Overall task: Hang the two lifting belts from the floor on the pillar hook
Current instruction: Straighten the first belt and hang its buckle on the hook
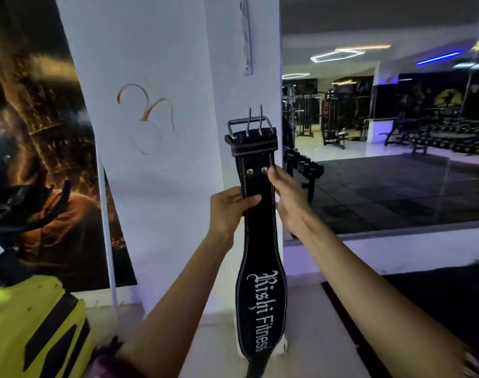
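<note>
A black leather lifting belt (257,236) with white stitching and white lettering hangs upright in front of the white pillar (162,159). Its steel two-prong buckle (250,126) points up. My left hand (230,211) grips the belt's left edge below two rivets. My right hand (286,192) holds the right edge a little higher, thumb by the rivets. A narrow metal strip (246,36) is fixed high on the pillar above the buckle; I cannot make out a hook on it. A second belt is not in view.
A large poster (42,159) covers the wall to the left. A yellow and black object (33,328) stands at the lower left. To the right, a wall mirror (382,132) shows gym machines and dumbbell racks. Black floor mat (423,309) lies at the lower right.
</note>
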Motion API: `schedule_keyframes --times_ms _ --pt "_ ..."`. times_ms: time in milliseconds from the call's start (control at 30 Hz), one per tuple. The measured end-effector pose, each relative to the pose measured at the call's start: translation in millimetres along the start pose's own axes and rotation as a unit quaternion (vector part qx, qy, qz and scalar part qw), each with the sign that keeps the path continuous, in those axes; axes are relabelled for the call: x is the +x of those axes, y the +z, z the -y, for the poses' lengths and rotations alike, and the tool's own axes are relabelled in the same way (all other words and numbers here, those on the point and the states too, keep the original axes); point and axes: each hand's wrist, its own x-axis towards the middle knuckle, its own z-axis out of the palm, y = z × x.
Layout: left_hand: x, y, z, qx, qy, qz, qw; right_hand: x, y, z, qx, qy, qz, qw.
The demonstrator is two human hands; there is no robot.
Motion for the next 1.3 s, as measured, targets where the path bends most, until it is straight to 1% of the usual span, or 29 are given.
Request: schedule_keyframes --times_ms 133,200,233,267,300,333,400,433,467,533,567,600,667,700,733,767,833,867,933,1033,1133,1200,1267,1300 --pt "8.8 12.6 -15.4 -0.032 0.038 -0.015 0.999 -7.2 -17.5 0.1 -0.068 -0.057 -0.007 0.996" --pt "15.5 13.4 -19.1 -0.041 0.046 -0.013 0.998 -20.8 -36.3 -24.8 -0.133 -0.039 -0.019 0.99" --pt "18.9 13.9 -20.8 -0.047 0.053 -0.011 0.997 -29.9 -49.1 -44.5 -0.167 -0.014 -0.022 0.986" --pt "21.4 14.5 -21.7 -0.053 0.057 -0.008 0.997 -38.9 -61.1 -61.6 -0.21 0.014 -0.016 0.977" --pt "22.7 15.3 -21.5 -0.059 0.058 -0.004 0.997 -45.7 -69.9 -71.7 -0.23 0.023 -0.007 0.973" --pt "23.3 16.3 -19.5 -0.062 0.056 0.0 0.997 -50.2 -75.7 -72.5 -0.229 0.023 -0.009 0.973" --pt "21.6 20.3 -15.5 -0.059 0.049 0.01 0.997 -47.3 -78.3 -56.4 -0.163 0.021 -0.043 0.985" --pt "20.5 22.6 -14.3 -0.058 0.045 0.013 0.997 -41.8 -77.6 -45.4 -0.134 0.008 -0.05 0.99" --pt "20.4 24.5 -14.2 -0.059 0.044 0.013 0.997 -38.4 -75.4 -35.6 -0.129 -0.013 -0.049 0.99" --pt "22.9 26.5 -16.6 -0.065 0.042 0.008 0.997 -43.0 -80.6 -37.5 -0.151 -0.027 -0.027 0.988" --pt "24.9 26.6 -18.5 -0.067 0.041 0.006 0.997 -51.5 -88.8 -49.0 -0.186 -0.013 -0.023 0.982" --pt "26.6 25.8 -19.7 -0.066 0.041 0.005 0.997 -62.6 -100.5 -64.4 -0.222 0.004 -0.011 0.975" --pt "27.3 24.2 -19.1 -0.06 0.043 0.006 0.997 -88.0 -124.6 -93.4 -0.302 0.072 0.05 0.949" --pt "26.4 24.0 -18.4 -0.059 0.042 0.009 0.997 -94.6 -130.0 -99.2 -0.334 0.104 0.071 0.934" --pt "25.7 24.4 -17.7 -0.058 0.04 0.015 0.997 -96.7 -130.2 -97.3 -0.342 0.118 0.088 0.928" --pt "26.1 25.4 -17.0 -0.058 0.038 0.021 0.997 -93.9 -124.4 -86.7 -0.32 0.113 0.08 0.937" --pt "27.7 28.3 -16.2 -0.058 0.032 0.026 0.997 -77.8 -103.7 -54.6 -0.222 0.073 0.029 0.972" --pt "27.3 30.4 -15.7 -0.055 0.028 0.03 0.998 -66.3 -89.9 -35.6 -0.173 0.049 0.017 0.984" --pt "25.5 35.2 -14.0 -0.045 0.021 0.046 0.998 -45.6 -62.3 -2.8 -0.103 0.001 0.012 0.995" --pt "20.4 39.4 -9.1 -0.051 0.014 0.068 0.996 -24.7 -39.1 9.2 -0.039 -0.044 -0.049 0.997" --pt "5.2 33.7 19.7 -0.069 0.012 0.058 0.996 -20.6 -35.3 4.8 0.021 -0.029 -0.078 0.996" --pt "-20.6 21.7 61.6 -0.031 -0.038 0.055 0.997 -16.2 -37.5 3.8 0.024 -0.025 -0.101 0.994" --pt "-45.6 10.7 91.6 0.035 -0.084 0.086 0.992 -14.1 -41.7 3.6 0.026 -0.024 -0.107 0.994" --pt "-48.2 8.0 97.6 0.055 -0.09 0.097 0.99 -13.2 -43.4 2.8 0.023 -0.02 -0.109 0.994"
